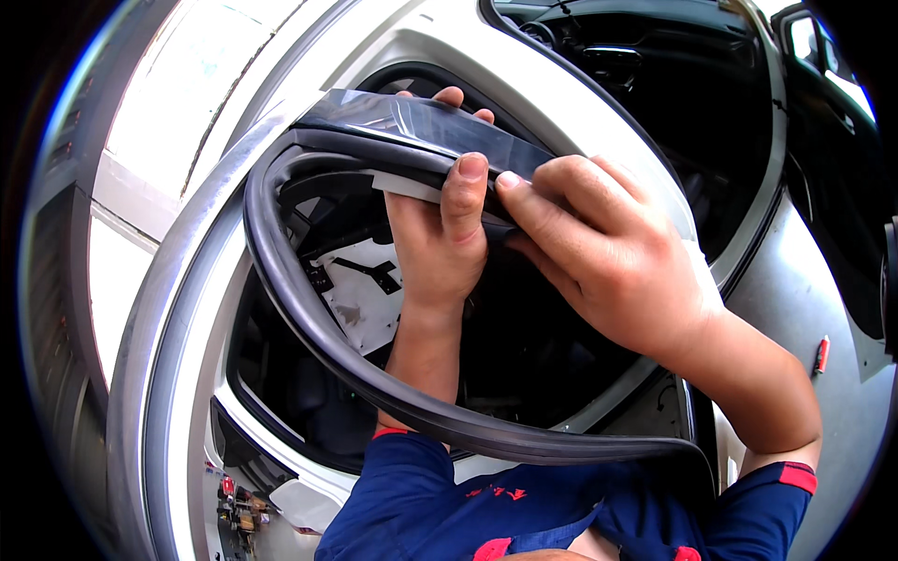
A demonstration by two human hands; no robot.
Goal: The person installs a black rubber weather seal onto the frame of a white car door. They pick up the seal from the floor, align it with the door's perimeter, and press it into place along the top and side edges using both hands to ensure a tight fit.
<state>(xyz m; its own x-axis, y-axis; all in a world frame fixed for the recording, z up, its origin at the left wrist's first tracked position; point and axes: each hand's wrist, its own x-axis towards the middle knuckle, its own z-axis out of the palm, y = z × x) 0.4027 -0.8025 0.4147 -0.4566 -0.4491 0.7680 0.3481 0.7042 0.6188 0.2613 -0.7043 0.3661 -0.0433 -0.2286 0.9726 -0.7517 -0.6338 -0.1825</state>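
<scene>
A long black rubber door seal (355,360) hangs in a wide loop in front of me, its lower run crossing just above my shirt. Along the loop's top lies a glossy dark pillar strip (421,122) of a white car body. My left hand (440,224) reaches up through the loop and wraps around the strip and seal, its thumb on the near side and fingertips showing beyond the far edge. To its right, my right hand (608,243) is closed on the seal, index finger pressing beside the left thumb. What lies under the right fingers is partly hidden.
White car bodywork (449,47) surrounds the opening, with a dark car interior (655,84) beyond. A door (832,131) stands at the right. A small red tube (821,355) lies on the grey floor (786,309). Several small items (238,514) sit at the lower left.
</scene>
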